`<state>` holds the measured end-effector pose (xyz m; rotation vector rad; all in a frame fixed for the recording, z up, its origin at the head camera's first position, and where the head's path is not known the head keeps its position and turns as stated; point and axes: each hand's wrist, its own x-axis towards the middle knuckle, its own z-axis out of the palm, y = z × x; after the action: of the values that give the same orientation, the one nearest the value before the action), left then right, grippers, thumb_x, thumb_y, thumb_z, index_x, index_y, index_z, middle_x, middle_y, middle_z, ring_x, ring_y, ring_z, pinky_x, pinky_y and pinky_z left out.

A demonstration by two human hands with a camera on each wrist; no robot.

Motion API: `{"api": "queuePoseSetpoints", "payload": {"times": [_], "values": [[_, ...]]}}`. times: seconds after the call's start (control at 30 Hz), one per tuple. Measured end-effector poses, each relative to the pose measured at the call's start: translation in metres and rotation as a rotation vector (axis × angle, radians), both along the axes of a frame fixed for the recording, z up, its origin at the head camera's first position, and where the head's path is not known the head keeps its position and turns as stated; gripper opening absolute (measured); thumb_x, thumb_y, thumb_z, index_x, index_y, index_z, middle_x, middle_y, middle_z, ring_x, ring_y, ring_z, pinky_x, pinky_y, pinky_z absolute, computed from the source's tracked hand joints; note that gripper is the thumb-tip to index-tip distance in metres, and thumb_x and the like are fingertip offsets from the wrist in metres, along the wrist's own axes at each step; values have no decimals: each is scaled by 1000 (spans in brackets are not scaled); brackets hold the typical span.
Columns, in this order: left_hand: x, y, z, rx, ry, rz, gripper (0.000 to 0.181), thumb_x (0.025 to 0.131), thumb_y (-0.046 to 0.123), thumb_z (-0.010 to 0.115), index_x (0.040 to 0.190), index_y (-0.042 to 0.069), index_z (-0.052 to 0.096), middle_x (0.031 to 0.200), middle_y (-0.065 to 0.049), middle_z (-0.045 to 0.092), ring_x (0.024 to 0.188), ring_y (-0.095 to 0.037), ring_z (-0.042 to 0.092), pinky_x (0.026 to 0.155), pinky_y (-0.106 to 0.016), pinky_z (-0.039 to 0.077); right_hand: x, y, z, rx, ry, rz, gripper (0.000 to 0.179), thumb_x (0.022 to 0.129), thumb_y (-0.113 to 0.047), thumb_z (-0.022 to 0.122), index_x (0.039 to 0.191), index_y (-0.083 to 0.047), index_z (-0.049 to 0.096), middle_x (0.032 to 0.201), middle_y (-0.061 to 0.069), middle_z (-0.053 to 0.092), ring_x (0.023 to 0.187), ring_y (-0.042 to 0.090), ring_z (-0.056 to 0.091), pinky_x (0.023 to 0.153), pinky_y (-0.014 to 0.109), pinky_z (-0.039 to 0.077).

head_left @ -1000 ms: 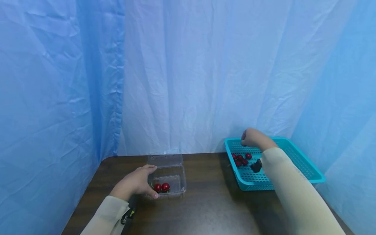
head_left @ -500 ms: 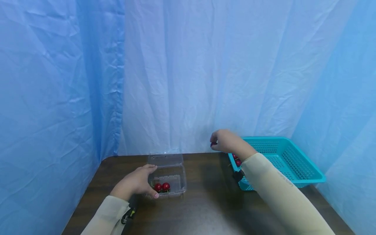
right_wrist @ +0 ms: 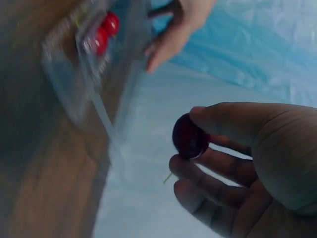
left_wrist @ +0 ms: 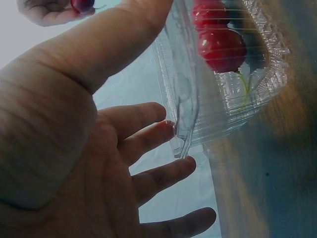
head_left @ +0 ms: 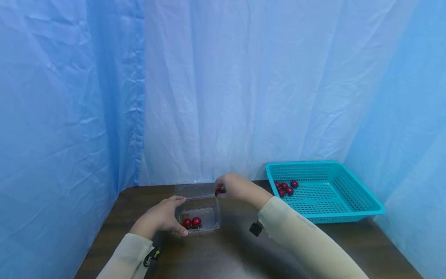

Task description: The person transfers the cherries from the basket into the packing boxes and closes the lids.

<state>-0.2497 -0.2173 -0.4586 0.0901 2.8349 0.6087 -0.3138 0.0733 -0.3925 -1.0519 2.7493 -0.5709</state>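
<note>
Blue curtains [head_left: 223,93]: I have them hanging behind and on both sides, creased, paler at the back.
Worktop [head_left: 216,255]: dark brown wood grain, running back to the rear curtain, with a soft shine near me.
Turquoise basket [head_left: 353,192]: on the right of the worktop, well apart from both hands.
Clear container [head_left: 210,215]: left of centre, lid [head_left: 198,190] folded open towards the curtain.
Left hand [head_left: 163,217]: at the container's left side, thumb and fingers spread wide, fingertips touching the plastic edge.
Right hand [head_left: 238,190]: I see it near the container's far right corner, pinching one cherry.
Basket cherries [head_left: 294,184]: five, gathered towards the basket's left side.
Container cherries [head_left: 196,222]: two, side by side, just beside the left thumb.
Held cherry [right_wrist: 189,136]: dark red, between the right thumb and fingers, thin stem [right_wrist: 168,177] below.
</note>
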Motion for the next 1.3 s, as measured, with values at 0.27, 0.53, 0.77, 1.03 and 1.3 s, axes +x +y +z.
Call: {"api": "queuePoseSetpoints", "payload": {"times": [0.27,0.53,0.77,1.03,1.3], "values": [[-3,1,0,-1,-16,-17,125,68,48,111,173,17,50,182,-17,43,165,-53,43,119,-80,49,9,-36,-36,40,9,99,13,104,-18,86,116,-20,84,106,-7,81,93,4,77,88,22,67],[-3,2,0,-9,-13,-21,123,69,47,111,173,18,51,182,-17,42,165,-53,42,118,-80,49,11,-56,-59,83,-24,143,15,101,-14,89,114,-21,85,107,-6,82,92,2,76,89,22,67],[-2,1,2,-17,-18,-18,123,69,49,110,173,20,50,182,-16,42,165,-52,42,119,-80,49,13,-63,-64,137,-40,173,13,100,-15,90,111,-20,87,100,-9,82,86,1,74,84,20,66],[-3,1,1,-14,-12,-18,125,68,49,111,173,20,50,183,-16,41,166,-52,42,118,-79,50,10,-71,-75,149,-38,246,14,100,-14,89,112,-22,89,101,-9,84,86,-1,75,85,17,64],[-2,0,0,-13,-14,-24,123,70,48,110,173,18,50,183,-17,41,166,-52,41,119,-80,49,10,-70,-70,116,-44,206,12,104,-19,85,115,-22,88,107,-9,85,93,1,78,90,22,67]]}}
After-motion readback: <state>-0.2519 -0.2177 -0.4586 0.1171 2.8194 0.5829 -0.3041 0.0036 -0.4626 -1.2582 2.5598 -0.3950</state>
